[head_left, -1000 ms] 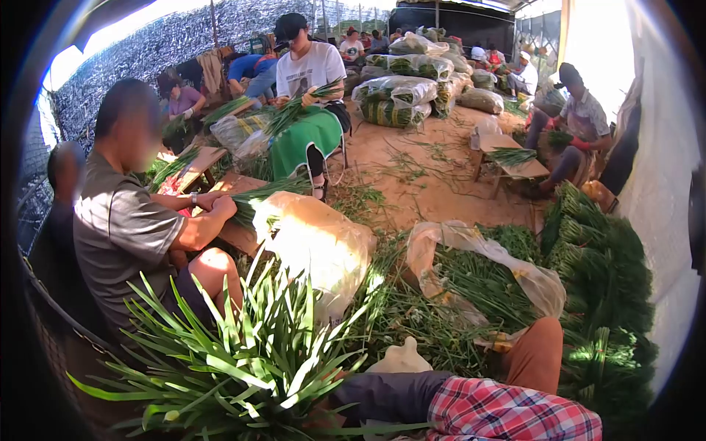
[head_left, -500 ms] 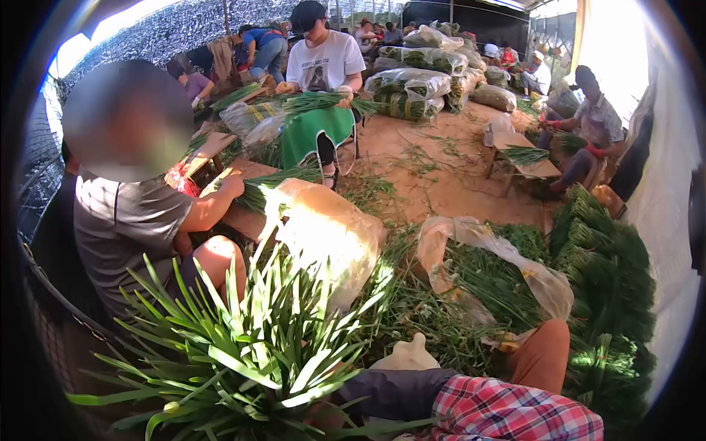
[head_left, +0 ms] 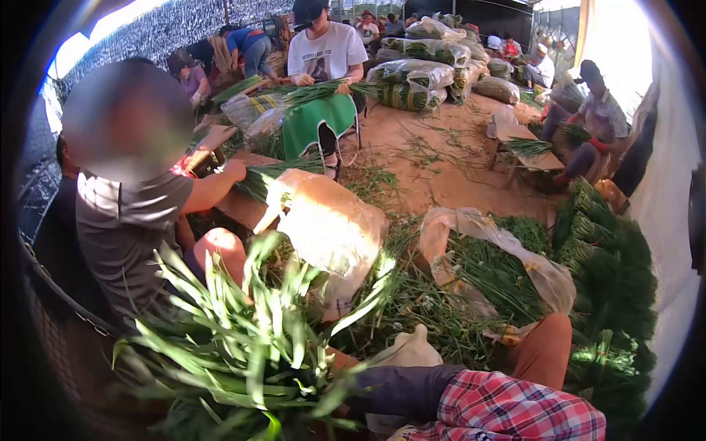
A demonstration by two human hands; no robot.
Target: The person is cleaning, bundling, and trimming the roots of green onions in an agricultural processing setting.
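Note:
A big bunch of long, flat green leaves [head_left: 257, 345] fans out in the lower left foreground, its tips spread up and outward and partly smeared by motion. Neither of my hands shows; the leaves and the bottom edge cover that area. Right beside the bunch lie a dark grey cloth [head_left: 404, 388] and a red plaid cloth [head_left: 515, 408] over my lap. A bare knee [head_left: 546, 349] rises behind the plaid. A pale cloth-like thing [head_left: 412, 348] sits just beyond the dark cloth.
A person in grey [head_left: 132, 235] sits close on the left at a low board. Loose green stalks [head_left: 441, 316] and plastic sheets [head_left: 331, 228] cover the ground ahead. Bundled greens [head_left: 603, 294] are stacked along the right. Farther off are several workers and piled plastic sacks [head_left: 415, 73].
The leaf bunch has shifted and its leaves have swung closer together, now blurred. The seated person in white has lowered one hand onto the stalks in their lap.

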